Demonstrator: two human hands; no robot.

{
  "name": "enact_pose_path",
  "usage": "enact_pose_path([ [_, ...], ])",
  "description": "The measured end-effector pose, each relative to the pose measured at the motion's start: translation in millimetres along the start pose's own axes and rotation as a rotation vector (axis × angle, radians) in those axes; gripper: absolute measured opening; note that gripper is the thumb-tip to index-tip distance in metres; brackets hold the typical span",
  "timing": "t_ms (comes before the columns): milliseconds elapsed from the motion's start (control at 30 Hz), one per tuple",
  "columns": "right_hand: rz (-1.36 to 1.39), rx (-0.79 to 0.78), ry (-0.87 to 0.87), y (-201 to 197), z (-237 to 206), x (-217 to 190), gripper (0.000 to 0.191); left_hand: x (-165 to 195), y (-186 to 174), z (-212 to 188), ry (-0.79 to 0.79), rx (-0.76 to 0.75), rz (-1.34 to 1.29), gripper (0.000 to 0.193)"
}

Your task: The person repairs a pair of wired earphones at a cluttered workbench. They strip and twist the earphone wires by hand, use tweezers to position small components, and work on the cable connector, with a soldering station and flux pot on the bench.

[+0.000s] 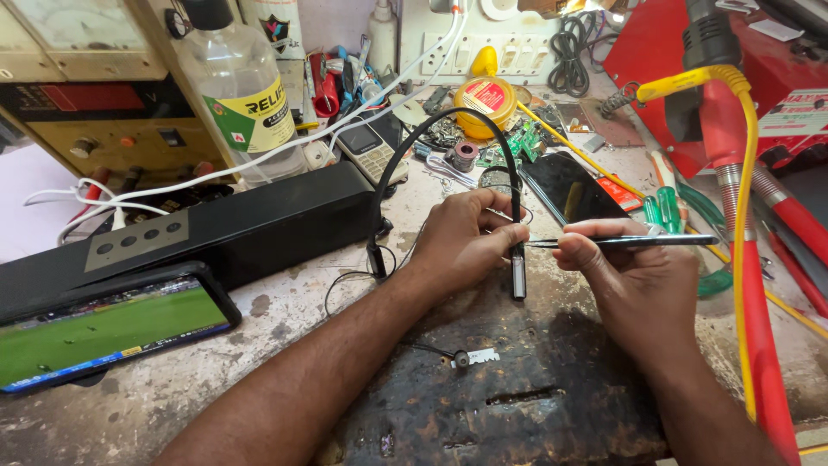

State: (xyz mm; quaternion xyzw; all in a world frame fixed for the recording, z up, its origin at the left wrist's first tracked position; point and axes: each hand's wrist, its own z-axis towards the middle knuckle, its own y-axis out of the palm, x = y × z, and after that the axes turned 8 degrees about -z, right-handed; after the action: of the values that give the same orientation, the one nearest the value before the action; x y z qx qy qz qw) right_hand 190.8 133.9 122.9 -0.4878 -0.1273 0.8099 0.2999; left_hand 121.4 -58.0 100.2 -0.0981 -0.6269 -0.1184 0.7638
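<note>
Presently, one phone (103,332), screen lit, lies left of the hands. Left hand (461,242) pinches one black neckband earphone (517,272) at its end module, upright on the tabletop (285,302). Right hand (642,276) grips one pair of tweezers (621,242), tips touching the module. Tool clutter beyond is indistinct.

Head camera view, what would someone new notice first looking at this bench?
First, the two hands at centre: the left hand pinches the end of a black neckband earphone whose band arches up over the bench, while the right hand holds thin tweezers pointed at it. Next, at the lower left, a phone lies with a bright green sports field on its screen, and a red and yellow hose runs down the right side.
</note>
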Motion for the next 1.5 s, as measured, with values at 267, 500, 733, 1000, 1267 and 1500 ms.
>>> enact_pose_path([
  [267, -0.018, -0.011, 0.016, -1, -3, -5, 0.015, 4, -2, -3, 0.022, 0.007, 0.063, 0.028],
  [500, -0.076, 0.001, -0.028, 8, -9, -6, 0.013, -3, -7, -9, 0.091, 0.040, 0.200, 0.030],
  [733, -0.212, -0.003, -0.084, 9, -13, -9, 0.012, -4, -8, -9, 0.102, 0.042, 0.214, 0.031],
  [1000, -0.012, -0.013, -0.036, -10, -14, 14, 0.010, -9, 17, -1, 0.081, 0.027, 0.205, 0.030],
  [1267, -0.069, 0.010, -0.007, -16, -13, 18, 0.011, -10, 19, 1, 0.018, 0.000, 0.100, 0.024],
  [1500, -0.042, -0.003, 0.040, -24, -10, 28, 0.016, -14, 25, 4, -0.034, -0.076, -0.105, 0.019],
])
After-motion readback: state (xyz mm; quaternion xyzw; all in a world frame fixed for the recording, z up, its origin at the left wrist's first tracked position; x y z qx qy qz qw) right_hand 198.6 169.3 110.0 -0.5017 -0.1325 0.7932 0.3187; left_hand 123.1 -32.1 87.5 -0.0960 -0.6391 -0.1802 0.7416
